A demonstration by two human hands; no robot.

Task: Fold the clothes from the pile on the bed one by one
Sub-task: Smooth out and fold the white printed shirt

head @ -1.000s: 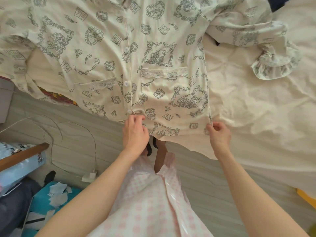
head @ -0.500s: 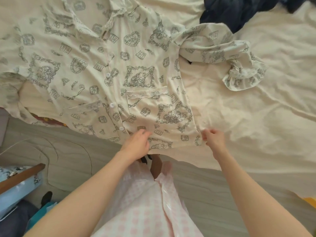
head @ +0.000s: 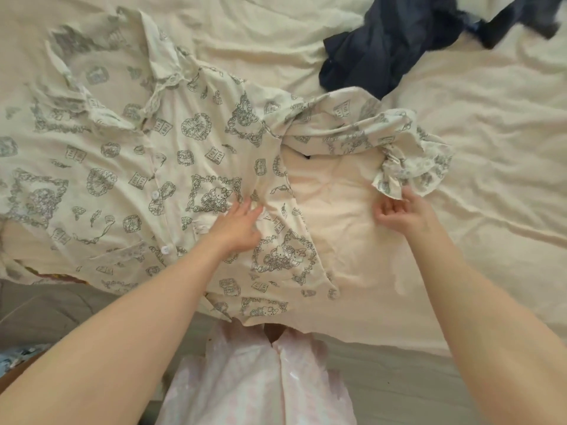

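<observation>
Pyjama shirt spread on the bed, sleeve about to be folded

The printed pyjama shirt (head: pixel 196 191) lay button-side up on the bed (head: pixel 460 240). The left hand (head: pixel 239 225), grip released, pressed flat on its front; the right hand (head: pixel 402 213) reached with curled fingers for the ruffled sleeve cuff (head: pixel 411 173), holding nothing yet. A hasty pull might have bunched the sleeve, since it already lay crumpled.

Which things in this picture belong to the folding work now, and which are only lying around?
Part of the job:
- printed pyjama shirt, spread on the bed
- its ruffled sleeve cuff, at the right hand
- left hand, flat on the shirt
- dark blue garment, waiting its turn

Lying about:
- cream bedsheet
- grey floor
</observation>
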